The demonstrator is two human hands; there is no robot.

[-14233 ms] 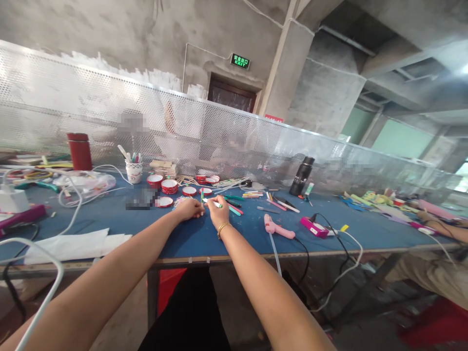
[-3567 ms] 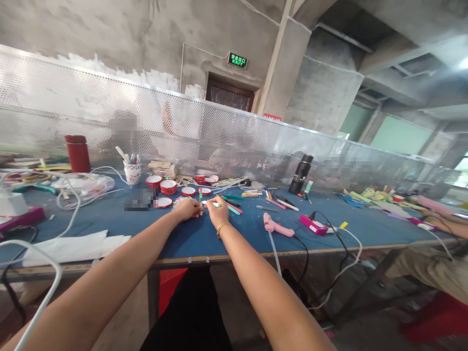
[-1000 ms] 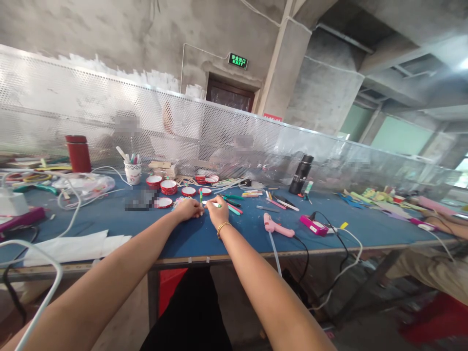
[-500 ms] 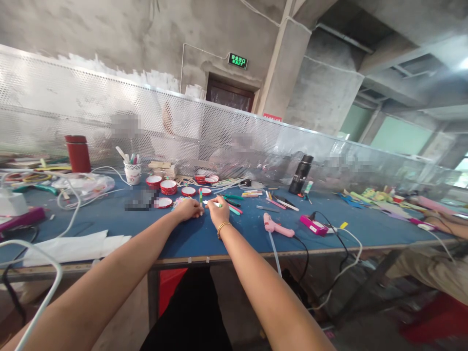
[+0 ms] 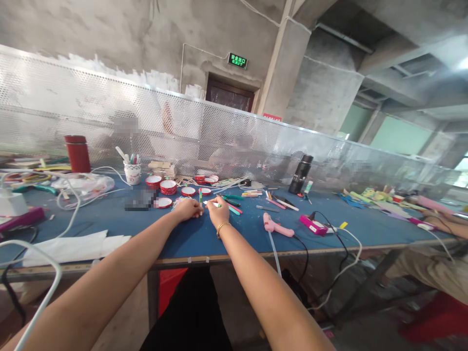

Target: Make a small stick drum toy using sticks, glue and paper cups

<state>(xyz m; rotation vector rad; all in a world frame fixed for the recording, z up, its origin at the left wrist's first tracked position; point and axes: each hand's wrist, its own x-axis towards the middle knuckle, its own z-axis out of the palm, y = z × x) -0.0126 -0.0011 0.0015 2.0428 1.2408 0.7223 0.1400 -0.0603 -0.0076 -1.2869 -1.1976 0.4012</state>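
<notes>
Striped stick (image 5: 201,196), slim and straight-edged with green and red bands, sits between the two hands above the blue tabletop (image 5: 243,239), its far end pointing away from the person; contact with the surface cannot be confirmed. The left hand (image 5: 189,209) has fingertips drawn together on its near end. The right hand (image 5: 218,209) is closed in a writing grip around a marker pen (image 5: 218,205), white-bodied with a green end, its tip just beside the stick. The tabletop is smooth and matt, with a wooden edge. Containers: a patterned paper cup (image 5: 132,175) holds several upright pens; a crumpled clear plastic bag (image 5: 87,185) has contents too small to identify. Round, shallow red-sided pieces with white faces (image 5: 168,186) stand partly stacked. Behind runs a perforated metal screen (image 5: 175,126).
</notes>
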